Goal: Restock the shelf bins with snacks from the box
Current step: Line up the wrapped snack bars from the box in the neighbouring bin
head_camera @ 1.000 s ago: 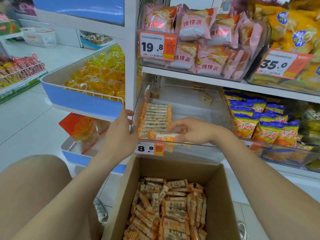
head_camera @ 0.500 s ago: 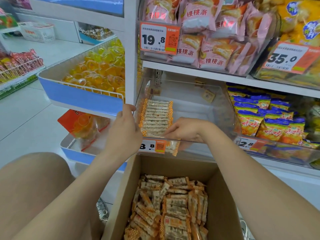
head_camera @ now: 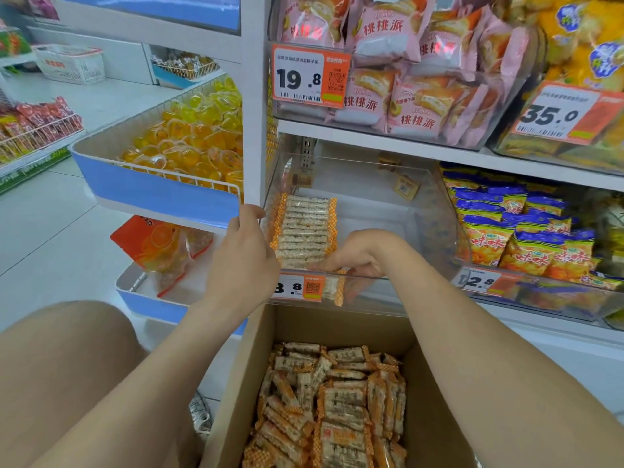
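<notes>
1. Head view (our only view). A brown cardboard box (head_camera: pixel 439 383) stands open at bottom centre, just below the shelf edge. It holds a loose heap of orange-and-white wrapped snack bars (head_camera: pixel 337 407).
2. Directly above the box we note a clear plastic shelf bin (head_camera: pixel 388 278) on the middle shelf. A tidy row of matching bars (head_camera: pixel 304 228) lies along its left side, running front to back.
3. Left hand (head_camera: pixel 243 255): it wraps round the bin's left front corner with the thumb up beside the white upright post (head_camera: pixel 251 130). The grip is closed on the bin wall.
4. Right hand (head_camera: pixel 351 255): it reaches over the front rim, fingers stretched leftward at the near end of the row. One bar shows through the front wall beneath them, beside the orange price tag (head_camera: pixel 300 287). We cannot tell whether the fingers pinch that bar or merely rest on it.
5. Surroundings: pink pastry packets (head_camera: pixel 398 106) on the shelf above, blue-and-orange crisp bags (head_camera: pixel 526 241) to the right, yellow jelly cups (head_camera: pixel 189 143) in a tray to the left.
</notes>
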Demonstrator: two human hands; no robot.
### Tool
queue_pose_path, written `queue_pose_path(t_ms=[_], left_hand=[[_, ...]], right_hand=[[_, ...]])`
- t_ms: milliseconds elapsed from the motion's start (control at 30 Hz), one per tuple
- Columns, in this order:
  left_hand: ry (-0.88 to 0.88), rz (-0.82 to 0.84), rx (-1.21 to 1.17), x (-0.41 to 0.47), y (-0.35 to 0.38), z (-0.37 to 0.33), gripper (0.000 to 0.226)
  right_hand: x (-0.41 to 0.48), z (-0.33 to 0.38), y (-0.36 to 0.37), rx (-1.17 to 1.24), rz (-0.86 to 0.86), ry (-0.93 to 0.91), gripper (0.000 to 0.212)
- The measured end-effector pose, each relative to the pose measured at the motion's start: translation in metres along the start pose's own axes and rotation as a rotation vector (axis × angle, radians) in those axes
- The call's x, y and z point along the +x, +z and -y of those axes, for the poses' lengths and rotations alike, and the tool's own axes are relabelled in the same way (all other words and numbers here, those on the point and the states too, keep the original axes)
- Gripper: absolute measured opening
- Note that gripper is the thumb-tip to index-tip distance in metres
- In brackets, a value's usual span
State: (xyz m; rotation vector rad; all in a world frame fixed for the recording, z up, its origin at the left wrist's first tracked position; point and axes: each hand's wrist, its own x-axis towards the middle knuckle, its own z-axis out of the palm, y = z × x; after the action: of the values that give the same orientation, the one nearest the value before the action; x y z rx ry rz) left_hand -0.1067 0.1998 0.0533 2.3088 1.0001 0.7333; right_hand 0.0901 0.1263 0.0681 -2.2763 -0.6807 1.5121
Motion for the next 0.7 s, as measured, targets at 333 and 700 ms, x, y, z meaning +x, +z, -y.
queue_pose_path(t_ms=[333, 700], left_hand=[[-0.011, -0.008, -0.011, 0.001, 0.000, -0.001, 0.051], [-0.014, -0.006, -0.005, 0.002, -0.001, 0.003, 0.057]], right_hand=[[0.011, 0.014, 0.012, -0.071, 0.011, 0.014, 0.083], [-0.003, 0.007, 0.008, -0.023, -0.028, 0.045, 0.021]])
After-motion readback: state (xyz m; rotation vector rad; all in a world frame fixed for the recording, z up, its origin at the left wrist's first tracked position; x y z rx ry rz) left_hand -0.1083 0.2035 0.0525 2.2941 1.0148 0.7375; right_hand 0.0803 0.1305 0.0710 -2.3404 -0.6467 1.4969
